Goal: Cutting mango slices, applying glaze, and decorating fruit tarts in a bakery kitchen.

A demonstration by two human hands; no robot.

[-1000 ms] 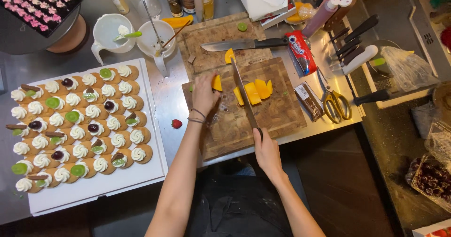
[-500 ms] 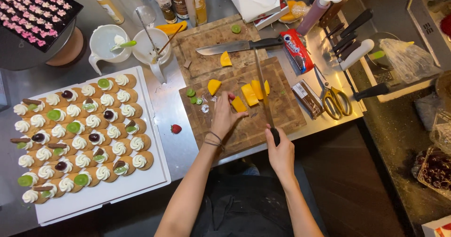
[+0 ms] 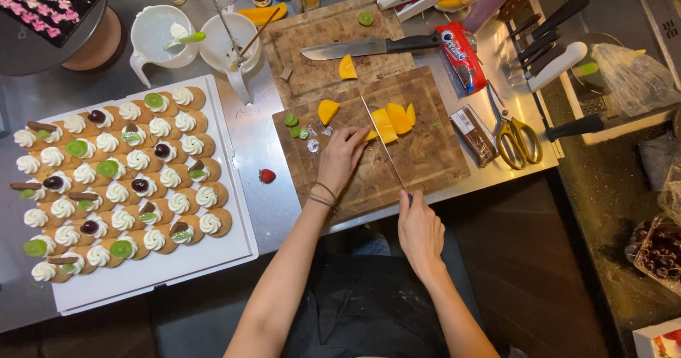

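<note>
My right hand [image 3: 418,229] grips the handle of a long slim knife [image 3: 381,142] whose blade lies across the wooden cutting board [image 3: 425,152]. The blade rests against orange mango slices [image 3: 394,120]. My left hand [image 3: 340,158] lies flat on the board, its fingertips holding a small mango piece next to the blade. Another mango chunk [image 3: 328,110] and small green fruit bits [image 3: 292,122] lie at the board's far left corner.
A white tray [image 3: 234,209] of cream-topped biscuits sits to the left, a strawberry [image 3: 267,175] beside it. A second board [image 3: 312,53] behind holds a chef's knife [image 3: 369,46]. Scissors [image 3: 514,134], a chocolate bar [image 3: 474,134], a biscuit packet [image 3: 461,54] and bowls [image 3: 228,42] stand around.
The knife has swung from across the mango pile to its left side, and my left hand has moved up the board onto a mango piece beside the blade.
</note>
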